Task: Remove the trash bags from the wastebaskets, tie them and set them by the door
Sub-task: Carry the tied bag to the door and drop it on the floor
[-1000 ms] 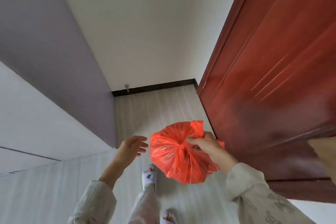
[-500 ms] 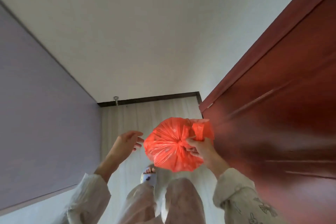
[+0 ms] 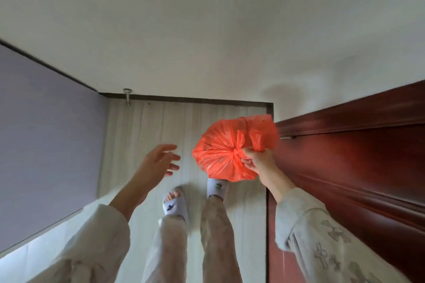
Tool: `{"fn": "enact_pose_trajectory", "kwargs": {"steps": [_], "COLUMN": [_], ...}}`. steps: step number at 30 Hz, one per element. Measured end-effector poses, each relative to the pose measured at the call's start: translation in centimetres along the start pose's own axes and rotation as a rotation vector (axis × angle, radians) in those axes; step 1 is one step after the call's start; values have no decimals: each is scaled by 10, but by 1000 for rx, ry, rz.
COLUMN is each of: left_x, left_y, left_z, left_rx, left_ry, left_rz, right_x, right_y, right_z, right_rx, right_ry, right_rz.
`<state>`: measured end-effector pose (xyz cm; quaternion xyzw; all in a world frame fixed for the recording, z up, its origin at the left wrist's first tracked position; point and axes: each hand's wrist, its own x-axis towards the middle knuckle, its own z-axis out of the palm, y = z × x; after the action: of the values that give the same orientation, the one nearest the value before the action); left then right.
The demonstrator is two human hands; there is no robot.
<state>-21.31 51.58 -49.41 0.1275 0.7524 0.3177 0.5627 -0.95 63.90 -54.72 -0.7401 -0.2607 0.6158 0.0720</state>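
A full orange-red trash bag [image 3: 226, 148], gathered and knotted at its neck, hangs above the floor close to the dark red wooden door [image 3: 358, 167] on the right. My right hand [image 3: 257, 158] grips the bag at the knot, with its loose ends sticking up past my fingers. My left hand [image 3: 158, 163] is held out empty to the left of the bag, fingers spread, not touching it. No wastebasket is in view.
Pale wood-look floor [image 3: 156, 126] runs to a white wall with a dark baseboard and a metal door stop [image 3: 127, 96]. A purple-grey panel [image 3: 46, 135] closes the left side. My feet in pale slippers [image 3: 173, 202] stand below the bag.
The view has swung round so the white wall fills the top. The bag in my right hand has moved right, nearer the door corner. My left hand stays open beside it.
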Motion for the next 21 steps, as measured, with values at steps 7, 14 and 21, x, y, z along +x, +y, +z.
{"fn": "enact_pose_trajectory", "kwargs": {"steps": [7, 14, 21], "left_x": [103, 165, 183], "left_y": [-24, -53, -64], "left_z": [55, 81, 106], "left_rx": [64, 63, 80], "left_ry": [-76, -62, -69], "left_rz": [-43, -106, -180], "right_x": [153, 257, 291], "right_y": [-6, -18, 3], "right_z": [-8, -20, -9], "right_rx": [22, 188, 232], "right_ry": [56, 137, -35], "right_rz": [37, -28, 74]}}
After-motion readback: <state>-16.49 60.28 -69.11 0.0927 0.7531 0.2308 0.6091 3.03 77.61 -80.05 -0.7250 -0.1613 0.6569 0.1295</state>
